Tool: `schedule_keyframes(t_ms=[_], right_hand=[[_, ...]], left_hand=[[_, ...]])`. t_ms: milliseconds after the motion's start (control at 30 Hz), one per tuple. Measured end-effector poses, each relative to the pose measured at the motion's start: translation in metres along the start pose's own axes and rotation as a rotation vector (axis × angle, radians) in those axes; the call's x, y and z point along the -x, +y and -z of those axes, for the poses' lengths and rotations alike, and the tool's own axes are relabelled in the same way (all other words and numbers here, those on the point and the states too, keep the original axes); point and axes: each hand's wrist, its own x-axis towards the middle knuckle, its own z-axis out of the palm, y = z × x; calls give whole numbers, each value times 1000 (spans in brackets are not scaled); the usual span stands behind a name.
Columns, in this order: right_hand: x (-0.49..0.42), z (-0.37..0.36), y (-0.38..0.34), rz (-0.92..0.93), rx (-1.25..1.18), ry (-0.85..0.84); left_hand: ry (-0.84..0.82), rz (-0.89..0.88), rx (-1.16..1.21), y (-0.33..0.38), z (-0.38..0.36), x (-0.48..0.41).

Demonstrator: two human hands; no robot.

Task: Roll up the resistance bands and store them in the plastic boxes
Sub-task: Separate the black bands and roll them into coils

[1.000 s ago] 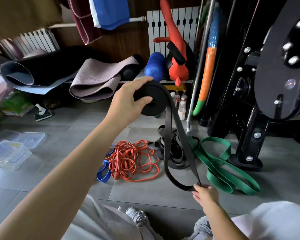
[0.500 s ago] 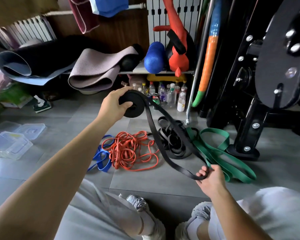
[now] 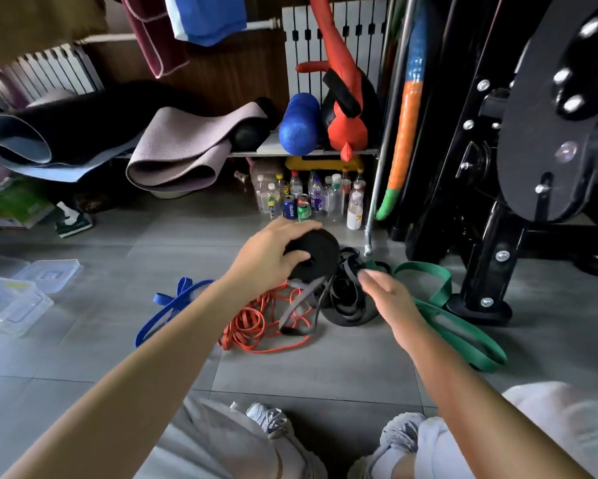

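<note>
Several fingers [image 3: 299, 225] and the thumb of the left hand [image 3: 268, 259] curl round the rolled black resistance band [image 3: 320, 250], held above the floor [image 3: 325, 375] with its loose tail [image 3: 295, 314] dangling. The right hand [image 3: 390, 299] hovers just beside it, fingers loosely spread and holding nothing. The clear plastic boxes [image 3: 10, 302] sit far left.

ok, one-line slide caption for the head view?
Left hand grips a nearly rolled black resistance band while the open right hand hovers beside its loose tail.
</note>
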Motion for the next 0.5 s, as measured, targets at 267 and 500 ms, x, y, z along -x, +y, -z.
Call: schedule_keyframes(t_ms=[267, 500], right_hand=[[-8, -13, -57, 324, 190, -178], [3, -8, -61, 323, -53, -200]], left_hand=[[-5, -19, 21, 7, -11, 6], [161, 123, 408, 15, -20, 13]])
